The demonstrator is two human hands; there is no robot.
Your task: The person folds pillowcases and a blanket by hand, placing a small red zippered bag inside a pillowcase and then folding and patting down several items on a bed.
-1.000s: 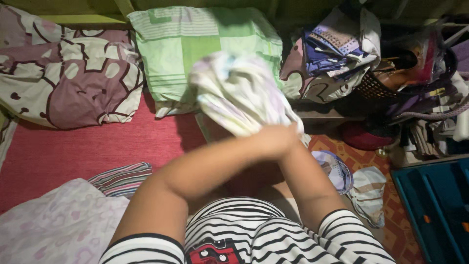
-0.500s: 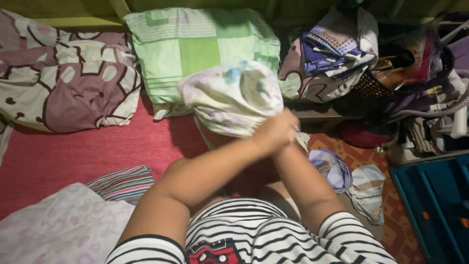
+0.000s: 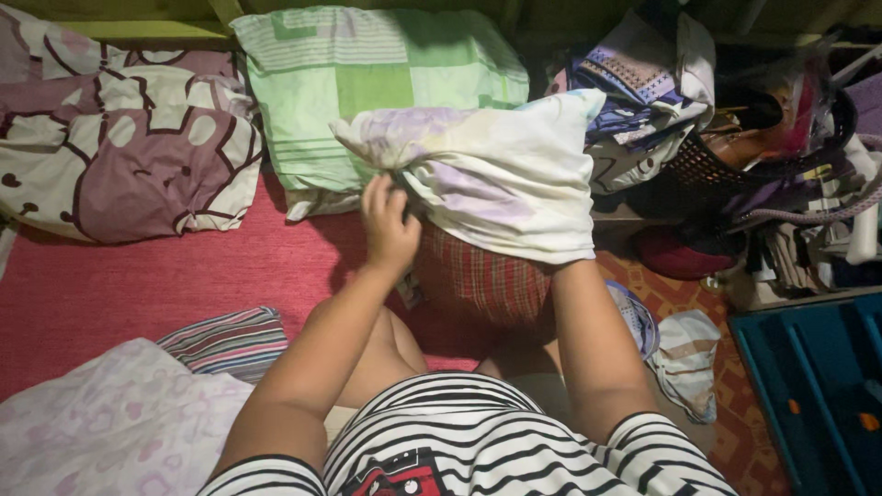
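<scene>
Gripping a pale pillowcase (image 3: 496, 179), the left hand (image 3: 388, 228) pinches its edge.

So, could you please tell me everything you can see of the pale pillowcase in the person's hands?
The pale pillowcase is soft white cloth with faint lilac and blue print, creased and spread wide. It is held up in front of the green pillow, half-drawn over a red plaid pillow. The left hand grips its lower left edge; the right hand is hidden inside it.

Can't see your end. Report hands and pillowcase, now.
Left hand grips pillowcase edge. Right hand hidden inside it. Red plaid pillow half out below. Green pillow behind, nothing blocking.
</scene>
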